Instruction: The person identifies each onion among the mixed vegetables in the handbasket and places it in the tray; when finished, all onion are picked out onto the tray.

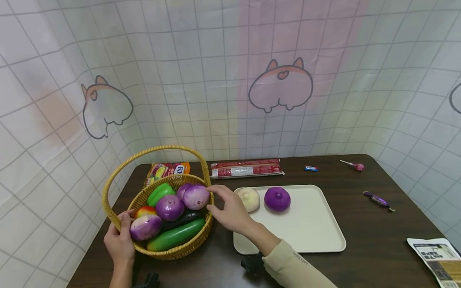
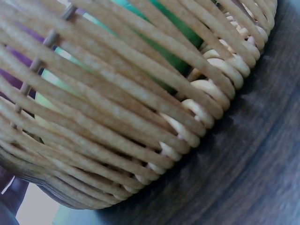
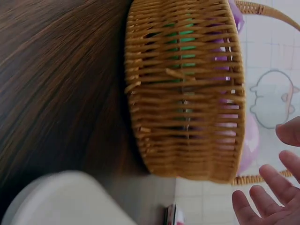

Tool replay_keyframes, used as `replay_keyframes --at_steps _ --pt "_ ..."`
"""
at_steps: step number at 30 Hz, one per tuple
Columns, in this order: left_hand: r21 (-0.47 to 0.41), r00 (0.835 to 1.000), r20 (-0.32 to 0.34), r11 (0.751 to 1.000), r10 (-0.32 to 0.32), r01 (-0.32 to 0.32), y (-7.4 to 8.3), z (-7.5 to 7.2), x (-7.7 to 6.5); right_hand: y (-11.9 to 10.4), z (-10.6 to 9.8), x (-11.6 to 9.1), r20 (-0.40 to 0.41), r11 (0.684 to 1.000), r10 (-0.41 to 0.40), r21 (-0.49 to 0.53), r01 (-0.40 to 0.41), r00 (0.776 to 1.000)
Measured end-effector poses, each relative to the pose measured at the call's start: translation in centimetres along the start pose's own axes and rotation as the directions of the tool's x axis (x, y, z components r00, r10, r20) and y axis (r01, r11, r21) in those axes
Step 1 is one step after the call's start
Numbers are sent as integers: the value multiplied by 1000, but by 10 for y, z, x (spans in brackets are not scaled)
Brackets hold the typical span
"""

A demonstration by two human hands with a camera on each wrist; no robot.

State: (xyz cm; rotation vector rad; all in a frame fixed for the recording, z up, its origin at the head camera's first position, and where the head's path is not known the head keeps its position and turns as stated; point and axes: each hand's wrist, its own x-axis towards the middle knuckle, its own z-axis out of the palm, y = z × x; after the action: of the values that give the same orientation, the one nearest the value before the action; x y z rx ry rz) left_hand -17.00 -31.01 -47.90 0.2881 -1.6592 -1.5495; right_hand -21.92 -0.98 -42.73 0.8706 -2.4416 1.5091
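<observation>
A yellow wicker basket (image 1: pixel 180 253) with a tall arched handle stands at the left of the table. My left hand (image 1: pixel 120 242) grips its left rim by the foot of the handle. Inside lie a green pepper (image 1: pixel 161 194), a cucumber-like green vegetable (image 1: pixel 176 236), a dark eggplant (image 1: pixel 184 219), a red-yellow fruit (image 1: pixel 145 211) and several purple-and-white round vegetables (image 1: pixel 170 207). Over the basket's right rim, my right hand (image 1: pixel 230 210) has its fingers spread beside a purple onion-like vegetable (image 1: pixel 196 197). The right wrist view shows those fingers (image 3: pixel 269 190) loosely bent, holding nothing.
Right of the basket sits a cream tray (image 1: pixel 306 236) bearing a whitish round vegetable (image 1: pixel 249 199) and a purple one (image 1: pixel 277 199). Behind are an orange-pink snack bag (image 1: pixel 167 171) and a long red package (image 1: pixel 246 168). Wrapped candy (image 1: pixel 378 201), a lollipop (image 1: pixel 358 166) and a printed pouch (image 1: pixel 437 258) lie rightward.
</observation>
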Motion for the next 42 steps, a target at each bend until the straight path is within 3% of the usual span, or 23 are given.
replay_keyframes --at_steps 10,19,26,35,42 --pt "25 999 16 999 41 -41 0 2 0 -8 13 15 18 997 27 -68 -26 999" --pt "14 1000 0 999 29 -29 1 2 -1 -9 20 20 48 989 80 -127 -73 996" --pt "31 1000 -6 999 24 -23 2 1 -1 -12 25 21 74 990 99 -108 -90 992" --pt "34 1000 5 999 25 -26 2 0 -1 -15 30 15 150 996 63 -75 -53 987" --pt "38 1000 5 999 18 -18 1 -1 -1 -14 35 11 134 996 82 -44 -77 988"
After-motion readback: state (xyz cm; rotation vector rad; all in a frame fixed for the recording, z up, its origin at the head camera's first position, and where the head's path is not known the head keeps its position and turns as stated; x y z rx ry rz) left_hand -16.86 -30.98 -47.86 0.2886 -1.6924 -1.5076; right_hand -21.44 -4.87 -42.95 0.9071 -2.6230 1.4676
